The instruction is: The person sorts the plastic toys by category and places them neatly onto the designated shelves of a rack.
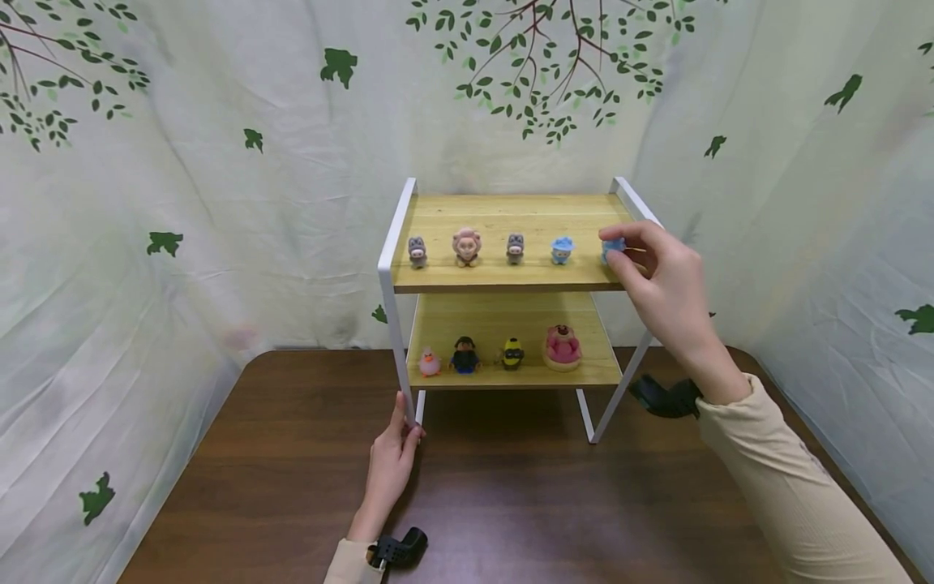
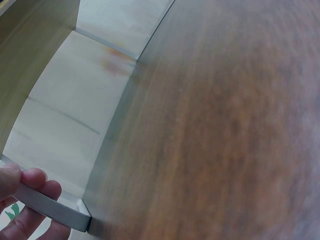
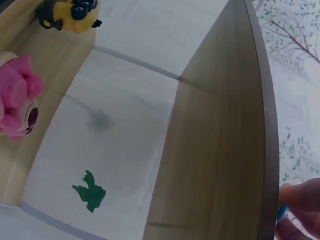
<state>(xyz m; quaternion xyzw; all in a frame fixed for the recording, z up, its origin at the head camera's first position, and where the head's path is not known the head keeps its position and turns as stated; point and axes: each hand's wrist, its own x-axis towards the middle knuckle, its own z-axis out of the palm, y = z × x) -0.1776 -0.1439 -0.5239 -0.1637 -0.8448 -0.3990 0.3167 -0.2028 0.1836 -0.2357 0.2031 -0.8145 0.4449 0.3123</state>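
At the right end of the upper shelf [image 1: 438,277], my right hand [image 1: 660,280] pinches a small blue figurine [image 1: 611,245] between thumb and fingers, which partly hide it. To its left stand another blue figurine [image 1: 562,251], a grey one [image 1: 515,249], a larger pinkish one with a fluffy head [image 1: 467,246] and a second grey one [image 1: 417,252]. My left hand [image 1: 390,458] grips the white front left leg [image 1: 403,381] of the rack near the tabletop. In the left wrist view, the left fingers [image 2: 34,177] wrap around that leg [image 2: 55,207].
The lower shelf [image 1: 496,308] bears a pink duck-like figure [image 1: 429,362], a dark-clothed doll [image 1: 464,355], a yellow and black figure [image 1: 512,354] and a pink bear [image 1: 563,349]. The rack stands on a brown table [image 1: 511,503] before a leaf-patterned cloth [image 1: 292,203].
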